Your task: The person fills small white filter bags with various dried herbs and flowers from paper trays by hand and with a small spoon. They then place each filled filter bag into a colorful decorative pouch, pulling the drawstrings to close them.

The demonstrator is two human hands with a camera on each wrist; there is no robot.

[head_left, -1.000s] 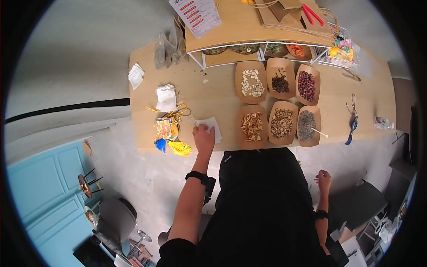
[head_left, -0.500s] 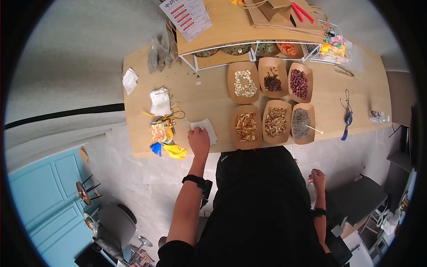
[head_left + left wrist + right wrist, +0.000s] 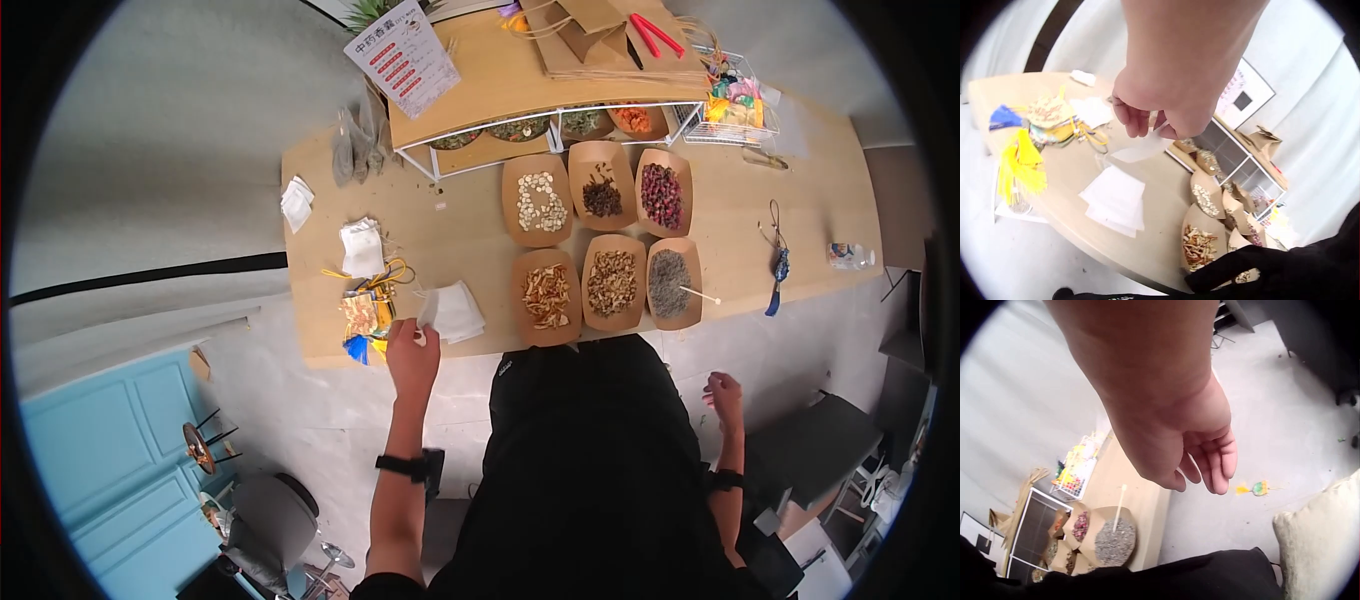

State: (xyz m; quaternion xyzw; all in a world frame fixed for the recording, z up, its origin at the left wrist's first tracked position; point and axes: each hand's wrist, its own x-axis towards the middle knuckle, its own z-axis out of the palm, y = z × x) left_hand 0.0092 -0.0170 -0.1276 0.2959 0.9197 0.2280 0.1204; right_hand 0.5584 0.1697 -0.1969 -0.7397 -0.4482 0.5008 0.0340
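My left hand (image 3: pixel 412 352) pinches a thin white bag (image 3: pixel 1140 151) between thumb and fingers, lifted over the near edge of the table. Below and beside it lies a small stack of the same flat white bags (image 3: pixel 456 316). Embroidered sachets (image 3: pixel 362 312) with blue and yellow tassels rest just left of that hand, and a second pile of white bags (image 3: pixel 362 246) sits behind them. Off the table's front, beside the body, my right hand (image 3: pixel 724 394) hangs with loosely curled fingers (image 3: pixel 1217 465) and holds nothing.
Paper trays of dried herbs stand mid-table, among them pale slices (image 3: pixel 546 300), rosebuds (image 3: pixel 662 198) and grey buds with a stick (image 3: pixel 670 282). Behind them is a shelf (image 3: pixel 470 75). A blue tassel (image 3: pixel 779 268) and plastic bottle (image 3: pixel 850 257) lie at right.
The left hand has moved left and towards the body from the stack, drawing a white bag off it. The right hand still hangs at the side. The head view has shifted slightly.
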